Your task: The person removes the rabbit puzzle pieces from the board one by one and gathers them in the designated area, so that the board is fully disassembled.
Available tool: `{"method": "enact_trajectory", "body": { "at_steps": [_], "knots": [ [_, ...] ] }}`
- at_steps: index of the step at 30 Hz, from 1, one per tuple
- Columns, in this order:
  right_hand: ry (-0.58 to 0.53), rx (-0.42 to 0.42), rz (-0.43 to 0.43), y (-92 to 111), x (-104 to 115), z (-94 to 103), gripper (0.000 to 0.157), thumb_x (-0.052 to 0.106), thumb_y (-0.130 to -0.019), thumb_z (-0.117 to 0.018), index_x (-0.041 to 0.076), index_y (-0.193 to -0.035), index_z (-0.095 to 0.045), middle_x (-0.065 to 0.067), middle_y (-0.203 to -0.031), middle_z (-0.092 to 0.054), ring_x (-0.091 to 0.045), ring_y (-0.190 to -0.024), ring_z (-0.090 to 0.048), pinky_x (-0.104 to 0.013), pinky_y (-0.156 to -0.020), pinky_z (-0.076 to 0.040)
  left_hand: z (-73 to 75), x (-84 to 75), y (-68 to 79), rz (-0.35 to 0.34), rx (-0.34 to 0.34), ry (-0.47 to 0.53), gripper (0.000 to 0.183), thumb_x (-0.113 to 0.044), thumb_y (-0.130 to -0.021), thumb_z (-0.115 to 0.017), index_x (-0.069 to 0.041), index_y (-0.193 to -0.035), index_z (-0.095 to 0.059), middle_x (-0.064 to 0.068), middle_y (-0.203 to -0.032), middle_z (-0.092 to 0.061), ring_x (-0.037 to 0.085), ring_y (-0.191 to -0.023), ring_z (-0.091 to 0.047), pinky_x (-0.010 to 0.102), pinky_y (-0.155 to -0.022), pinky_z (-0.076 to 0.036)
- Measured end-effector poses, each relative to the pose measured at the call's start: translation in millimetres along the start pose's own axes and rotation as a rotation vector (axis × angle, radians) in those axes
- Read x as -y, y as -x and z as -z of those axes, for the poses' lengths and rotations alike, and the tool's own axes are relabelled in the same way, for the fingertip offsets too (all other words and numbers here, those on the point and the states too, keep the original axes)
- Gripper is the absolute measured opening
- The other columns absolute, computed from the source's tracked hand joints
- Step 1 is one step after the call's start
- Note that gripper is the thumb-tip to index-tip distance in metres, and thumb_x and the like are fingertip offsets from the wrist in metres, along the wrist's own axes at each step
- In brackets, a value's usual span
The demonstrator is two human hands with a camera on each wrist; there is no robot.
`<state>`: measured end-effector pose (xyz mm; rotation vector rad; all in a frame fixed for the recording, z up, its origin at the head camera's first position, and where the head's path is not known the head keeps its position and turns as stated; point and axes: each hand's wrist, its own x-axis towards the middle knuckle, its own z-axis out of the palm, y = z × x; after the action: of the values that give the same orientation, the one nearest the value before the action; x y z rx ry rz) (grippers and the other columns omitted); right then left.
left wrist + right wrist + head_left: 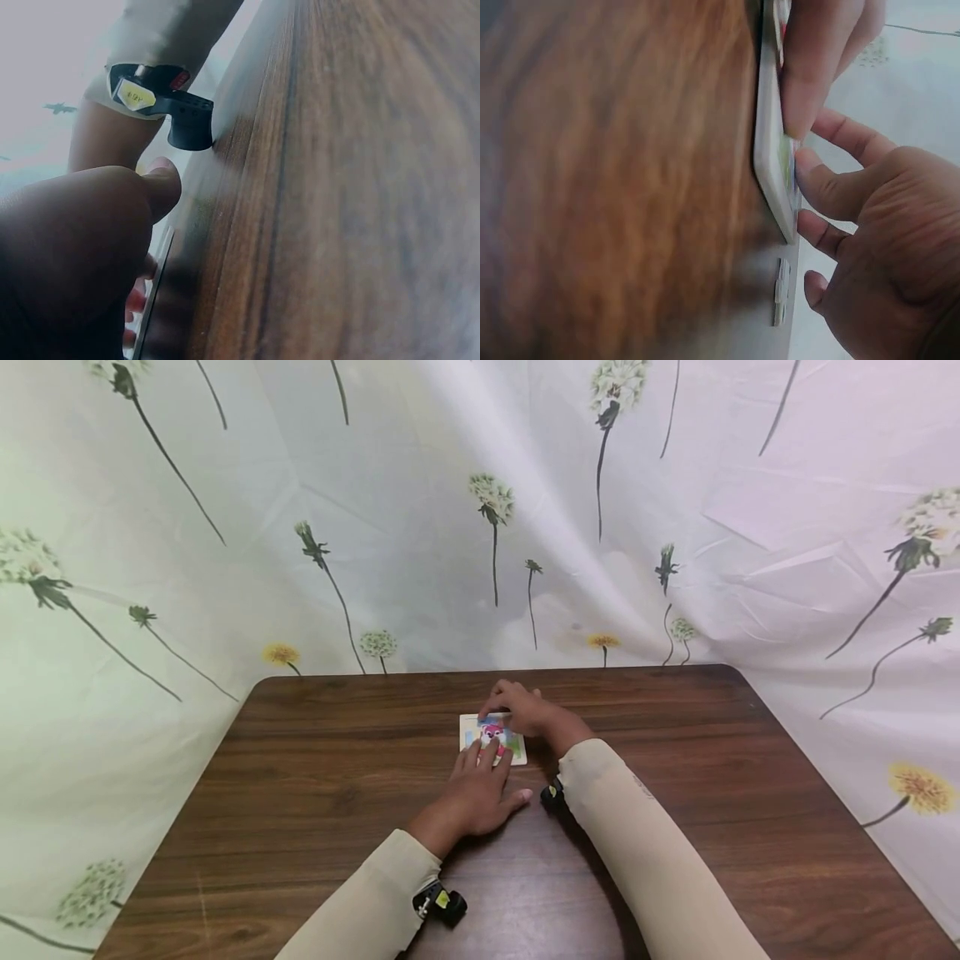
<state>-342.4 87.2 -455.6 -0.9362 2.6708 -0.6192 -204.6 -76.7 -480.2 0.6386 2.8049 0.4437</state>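
Observation:
A small square puzzle board [471, 727] with a pale border and a pink cartoon animal lies on the table. My left hand [480, 793] rests over its near edge, fingers spread and straight on the picture, thumb out to the right. Over the far right corner is my right hand [520, 708], its fingers bent down toward the board. In the right wrist view, the thumb [821, 184] of that hand touches the board's face, with nothing visible in its grip. A few flat, pale pieces [781, 292] lie just past the board's end.
The brown wooden table [337, 810] ends at a rounded far edge. Behind it and along both sides hangs a pale cloth [420, 568] printed with dandelions. Each sleeved forearm carries a black wrist camera [447, 903].

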Motion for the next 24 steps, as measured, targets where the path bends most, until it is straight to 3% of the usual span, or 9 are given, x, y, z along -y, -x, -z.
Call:
{"method": "enact_trajectory", "body": {
  "at_steps": [6,10,24],
  "knots": [
    [0.004,0.055,-0.055,-5.0,1.1,1.3,0.037,0.003,-0.11,-0.058,0.031,-0.126,-0.075,-0.008,-0.146,-0.049,-0.034,-0.143,-0.044,-0.076,-0.127,-0.019,6.4,-5.4,5.1,-0.001,0.004,-0.014,0.081,-0.061,-0.113,-0.046,-0.007,-0.172,-0.033,0.02,-0.182,-0.02,0.048,-0.169,-0.014,0.064,-0.137,-0.015],
    [-0.007,0.062,-0.077,-7.4,2.6,1.8,0.035,0.002,-0.108,-0.059,0.031,-0.122,-0.073,-0.009,-0.142,-0.05,-0.034,-0.139,-0.044,-0.074,-0.126,-0.022,5.4,-4.7,4.2,0.007,0.017,-0.004,0.082,-0.061,-0.113,-0.044,-0.008,-0.173,-0.03,0.02,-0.183,-0.017,0.047,-0.17,-0.01,0.064,-0.137,-0.012],
    [-0.036,0.034,-0.051,-7.6,2.0,0.9,0.037,-0.005,-0.104,-0.058,0.027,-0.117,-0.071,-0.002,-0.12,-0.061,-0.026,-0.124,-0.047,-0.069,-0.119,-0.026,2.6,-1.5,2.1,0.007,0.005,0.035,0.082,-0.061,-0.112,-0.047,-0.007,-0.173,-0.032,0.02,-0.183,-0.017,0.048,-0.17,-0.01,0.065,-0.137,-0.012]
  ]
}}
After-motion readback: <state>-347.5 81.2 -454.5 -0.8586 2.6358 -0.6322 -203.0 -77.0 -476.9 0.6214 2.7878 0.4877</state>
